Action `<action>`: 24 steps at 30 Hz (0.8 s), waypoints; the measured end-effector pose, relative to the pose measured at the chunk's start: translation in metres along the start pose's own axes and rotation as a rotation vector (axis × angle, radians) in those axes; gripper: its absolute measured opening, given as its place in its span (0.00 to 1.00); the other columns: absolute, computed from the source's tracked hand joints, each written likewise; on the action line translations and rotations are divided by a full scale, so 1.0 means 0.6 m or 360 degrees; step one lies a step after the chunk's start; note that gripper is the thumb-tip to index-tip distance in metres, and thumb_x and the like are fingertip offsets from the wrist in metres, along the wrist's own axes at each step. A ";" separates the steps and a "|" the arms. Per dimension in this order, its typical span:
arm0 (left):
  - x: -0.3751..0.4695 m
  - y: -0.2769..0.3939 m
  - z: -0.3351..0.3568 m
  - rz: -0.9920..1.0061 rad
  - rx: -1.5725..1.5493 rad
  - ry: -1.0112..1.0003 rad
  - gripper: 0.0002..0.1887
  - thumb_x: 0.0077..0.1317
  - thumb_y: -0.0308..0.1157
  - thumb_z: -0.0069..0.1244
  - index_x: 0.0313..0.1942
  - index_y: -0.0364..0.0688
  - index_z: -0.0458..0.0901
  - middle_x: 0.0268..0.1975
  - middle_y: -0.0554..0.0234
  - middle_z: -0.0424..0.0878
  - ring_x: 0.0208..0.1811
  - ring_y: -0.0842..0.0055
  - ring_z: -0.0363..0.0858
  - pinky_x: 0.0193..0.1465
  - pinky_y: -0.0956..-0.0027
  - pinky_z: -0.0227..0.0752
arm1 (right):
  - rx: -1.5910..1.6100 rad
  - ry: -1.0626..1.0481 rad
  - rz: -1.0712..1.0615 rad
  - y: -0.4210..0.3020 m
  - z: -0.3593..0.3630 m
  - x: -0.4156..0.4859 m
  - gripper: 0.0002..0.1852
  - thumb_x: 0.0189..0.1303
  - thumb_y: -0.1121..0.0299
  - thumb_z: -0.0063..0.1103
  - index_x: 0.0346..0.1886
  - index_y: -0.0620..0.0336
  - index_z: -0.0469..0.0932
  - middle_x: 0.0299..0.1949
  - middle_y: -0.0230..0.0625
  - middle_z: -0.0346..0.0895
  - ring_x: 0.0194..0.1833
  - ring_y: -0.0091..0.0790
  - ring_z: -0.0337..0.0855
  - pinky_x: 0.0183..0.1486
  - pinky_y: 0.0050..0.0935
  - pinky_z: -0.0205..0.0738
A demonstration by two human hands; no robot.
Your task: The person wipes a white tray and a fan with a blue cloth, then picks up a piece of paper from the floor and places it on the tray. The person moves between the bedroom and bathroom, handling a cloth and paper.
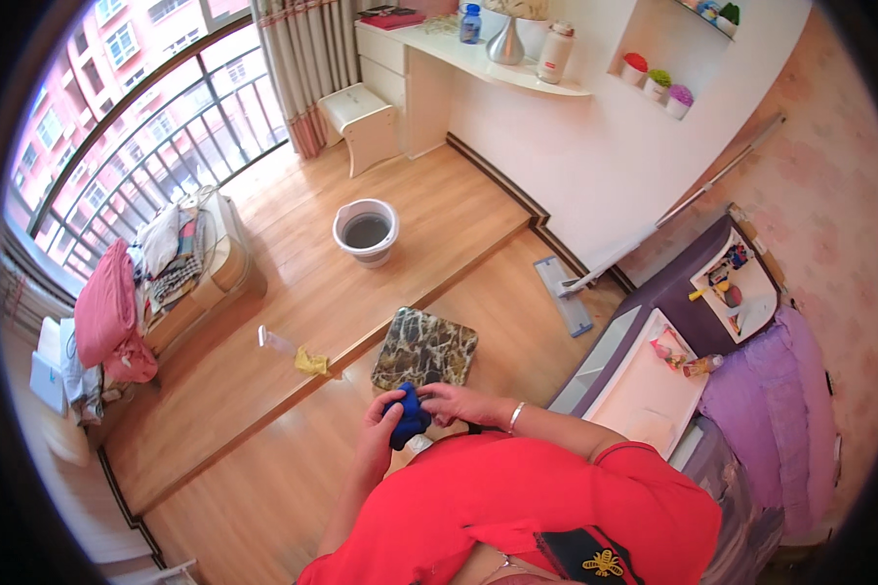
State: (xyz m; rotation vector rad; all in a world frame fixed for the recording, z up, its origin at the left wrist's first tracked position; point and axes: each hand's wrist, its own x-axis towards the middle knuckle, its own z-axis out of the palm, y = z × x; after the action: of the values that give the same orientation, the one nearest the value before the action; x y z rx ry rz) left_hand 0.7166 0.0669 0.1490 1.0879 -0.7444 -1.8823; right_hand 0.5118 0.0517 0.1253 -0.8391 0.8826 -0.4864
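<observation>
A bunched dark blue cloth [408,418] is gripped in my left hand [382,418], with the thumb pressed over its front. My right hand [448,404] is at the cloth's right edge, fingers bent; whether they pinch the fabric is unclear. Just beyond both hands stands a small square piece with a dark marbled top [426,347]; its base is hidden. To the left, a clear spray bottle [276,341] and a crumpled yellow cloth [312,361] lie near the edge of the raised wooden floor.
A grey-and-white bucket [366,234] holding dark liquid stands on the raised floor [293,256]. At right, a flat mop [563,296] leans on the wall. A bed [768,424] and white tray [640,387] are close on my right. Clothes [168,248] pile up at left.
</observation>
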 end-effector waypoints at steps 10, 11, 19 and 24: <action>0.026 -0.030 0.073 0.0449 0.1226 0.0112 0.15 0.61 0.24 0.50 0.48 0.42 0.77 0.46 0.56 0.81 0.48 0.70 0.78 0.52 0.70 0.70 | -0.0065 -0.0233 0.0079 -0.041 -0.080 -0.035 0.12 0.65 0.59 0.49 0.32 0.57 0.71 0.24 0.25 0.68 0.28 0.17 0.67 0.33 0.18 0.63; 0.018 -0.038 0.083 0.0547 0.1433 0.0118 0.16 0.61 0.23 0.48 0.50 0.43 0.76 0.47 0.54 0.80 0.47 0.66 0.79 0.51 0.69 0.71 | -0.0118 -0.0298 0.0075 -0.040 -0.092 -0.036 0.12 0.65 0.60 0.49 0.31 0.57 0.71 0.24 0.25 0.68 0.28 0.17 0.66 0.33 0.18 0.63; -0.056 -0.115 0.104 0.0086 0.1791 0.0987 0.15 0.58 0.27 0.41 0.44 0.48 0.79 0.39 0.51 0.81 0.41 0.58 0.80 0.44 0.61 0.73 | 0.0233 -0.0701 0.0430 -0.031 -0.097 -0.017 0.09 0.64 0.63 0.50 0.32 0.56 0.71 0.21 0.25 0.65 0.25 0.19 0.65 0.32 0.19 0.61; -0.103 -0.171 0.054 0.0064 0.1123 0.1379 0.12 0.58 0.25 0.39 0.38 0.41 0.80 0.29 0.59 0.80 0.30 0.71 0.78 0.34 0.69 0.70 | -0.0198 -0.0966 0.0433 -0.055 -0.070 0.010 0.09 0.65 0.63 0.51 0.37 0.59 0.73 0.26 0.26 0.71 0.28 0.17 0.69 0.33 0.17 0.64</action>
State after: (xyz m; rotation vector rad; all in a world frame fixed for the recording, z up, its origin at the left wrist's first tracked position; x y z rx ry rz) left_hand 0.6694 0.1734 0.1072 2.0961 -0.8871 -0.9101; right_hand 0.4792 0.0101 0.1339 -0.8954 0.4529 0.0704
